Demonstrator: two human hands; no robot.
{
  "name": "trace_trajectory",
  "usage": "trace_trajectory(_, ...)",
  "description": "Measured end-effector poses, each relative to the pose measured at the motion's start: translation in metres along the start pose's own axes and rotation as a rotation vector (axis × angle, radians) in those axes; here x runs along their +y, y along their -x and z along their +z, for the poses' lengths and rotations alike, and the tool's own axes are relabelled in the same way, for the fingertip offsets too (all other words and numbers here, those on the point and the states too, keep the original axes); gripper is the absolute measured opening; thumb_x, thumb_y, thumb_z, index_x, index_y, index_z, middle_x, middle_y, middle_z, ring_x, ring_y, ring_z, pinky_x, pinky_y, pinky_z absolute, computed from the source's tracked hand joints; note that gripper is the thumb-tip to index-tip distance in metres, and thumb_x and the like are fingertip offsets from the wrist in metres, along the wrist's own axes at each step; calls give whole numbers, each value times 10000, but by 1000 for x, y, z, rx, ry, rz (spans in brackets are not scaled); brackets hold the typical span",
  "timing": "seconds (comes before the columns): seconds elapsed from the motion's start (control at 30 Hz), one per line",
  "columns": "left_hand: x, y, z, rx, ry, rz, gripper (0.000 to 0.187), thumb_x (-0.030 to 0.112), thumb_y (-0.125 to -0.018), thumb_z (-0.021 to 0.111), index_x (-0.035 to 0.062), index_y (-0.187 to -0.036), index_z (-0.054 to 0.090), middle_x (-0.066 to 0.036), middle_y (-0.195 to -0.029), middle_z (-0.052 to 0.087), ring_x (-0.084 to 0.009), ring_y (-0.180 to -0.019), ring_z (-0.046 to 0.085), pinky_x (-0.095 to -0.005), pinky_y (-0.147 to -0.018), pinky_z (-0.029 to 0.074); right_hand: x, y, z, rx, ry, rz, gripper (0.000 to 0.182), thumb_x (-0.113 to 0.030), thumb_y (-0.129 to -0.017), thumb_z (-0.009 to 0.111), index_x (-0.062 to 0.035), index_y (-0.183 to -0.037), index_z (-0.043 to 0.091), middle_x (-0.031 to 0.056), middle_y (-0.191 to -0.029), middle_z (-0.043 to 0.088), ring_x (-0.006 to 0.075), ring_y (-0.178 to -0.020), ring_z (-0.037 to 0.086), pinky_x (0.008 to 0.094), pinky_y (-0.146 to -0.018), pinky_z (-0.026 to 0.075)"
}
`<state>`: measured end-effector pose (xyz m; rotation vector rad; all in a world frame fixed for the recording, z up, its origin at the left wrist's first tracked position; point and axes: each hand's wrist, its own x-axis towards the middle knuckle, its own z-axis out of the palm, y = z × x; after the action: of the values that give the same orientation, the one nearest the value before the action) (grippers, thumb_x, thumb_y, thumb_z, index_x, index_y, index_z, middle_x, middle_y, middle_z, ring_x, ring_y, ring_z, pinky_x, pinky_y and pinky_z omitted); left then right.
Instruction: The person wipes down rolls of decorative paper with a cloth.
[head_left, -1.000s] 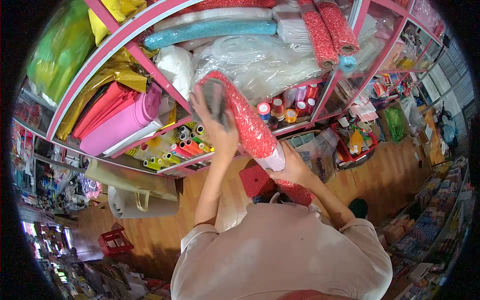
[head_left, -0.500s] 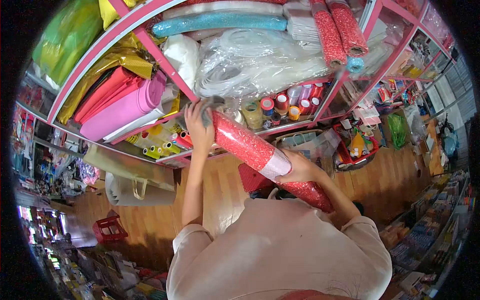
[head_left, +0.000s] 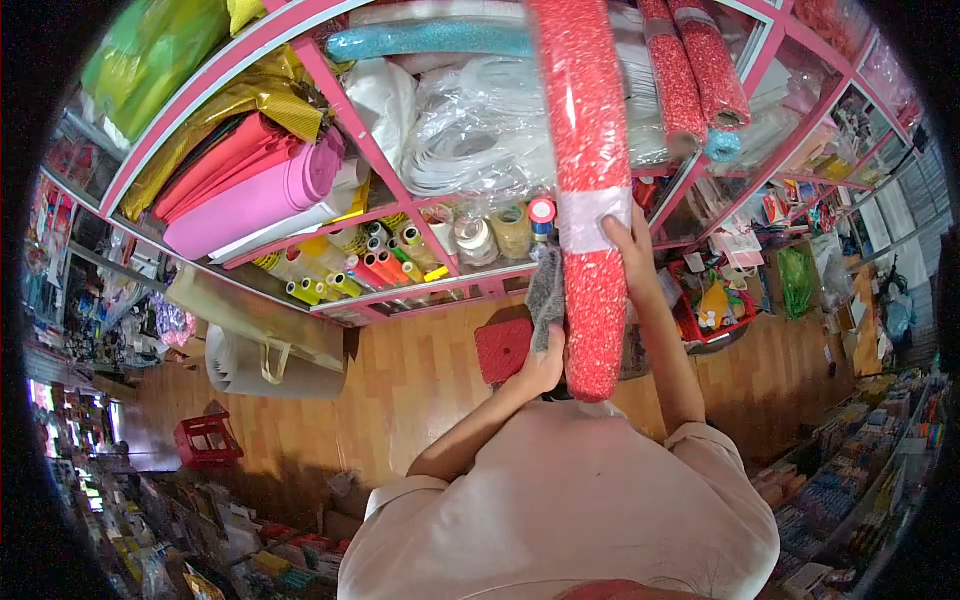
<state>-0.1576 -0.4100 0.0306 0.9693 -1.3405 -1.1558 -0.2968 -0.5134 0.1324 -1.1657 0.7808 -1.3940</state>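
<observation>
A long red glittery roll (head_left: 590, 130) in clear wrap, with a pale paper band (head_left: 594, 222) round its middle, stands nearly lengthwise in front of my chest. My right hand (head_left: 636, 262) grips it from the right side at the band, thumb over the front. My left hand (head_left: 543, 366) is closed on a grey cloth (head_left: 546, 290), beside the roll's lower left side. The cloth hangs upward along the roll. Part of the left hand's fingers is hidden behind the roll.
Pink-framed shelves (head_left: 375, 160) ahead hold a blue roll (head_left: 430, 40), white coils in plastic (head_left: 470, 140), pink foam sheet (head_left: 250, 205), ribbon spools (head_left: 385, 265) and more red rolls (head_left: 675, 90). A red stool (head_left: 505, 350) is below, another red stool (head_left: 208, 440) at left.
The roll has swung from a slant to nearly upright in view, its far end now over the shelf. My left hand with the cloth has moved from the roll's far end down to its near end.
</observation>
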Motion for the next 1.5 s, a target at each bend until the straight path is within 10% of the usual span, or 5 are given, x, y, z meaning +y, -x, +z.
trace_trajectory(0.37,72,-56,-20,109,-137,42,370,218,-983,329,-53,-1201,455,-231,-1159,504,-322,-1097,477,-408,-966,330,15,36,26,-127,-143,209,812,-63,-714,738,-18,-1382,278,90,-1245,492,178,-1121,495,326,-970,382)
trace_trajectory(0.5,37,-3,-8,-46,-167,48,399,154,-929,372,-42,-1275,413,-233,-1331,385,-366,-1257,336,-432,-1066,212,16,29,6,115,-21,-98,868,-124,-680,752,7,-1382,258,124,-1281,449,205,-1147,470,337,-978,361)
trace_trajectory(1.17,96,-89,-15,-116,54,-211,615,462,-982,314,-54,-1310,379,-183,-1336,422,-245,-1276,358,-330,-1050,267,54,55,-17,205,-336,-106,767,-316,-863,610,-71,-1441,167,80,-1388,345,213,-1227,403,375,-1012,358)
trace_trajectory(1.4,35,-31,-8,-451,65,-54,848,307,-767,714,-15,-1398,247,-142,-1423,304,-255,-1319,285,-362,-1099,182,54,38,-66,-126,-738,-190,670,-535,-909,442,-38,-1349,350,103,-1353,416,219,-1218,434,378,-1037,331)
trace_trajectory(1.5,45,-37,-8,-420,85,-17,914,291,-658,809,-19,-1363,316,-175,-1387,349,-273,-1306,313,-373,-1089,213,52,44,-68,328,103,-134,851,-641,-848,423,-55,-1433,227,136,-1388,379,282,-1262,402,426,-1053,324)
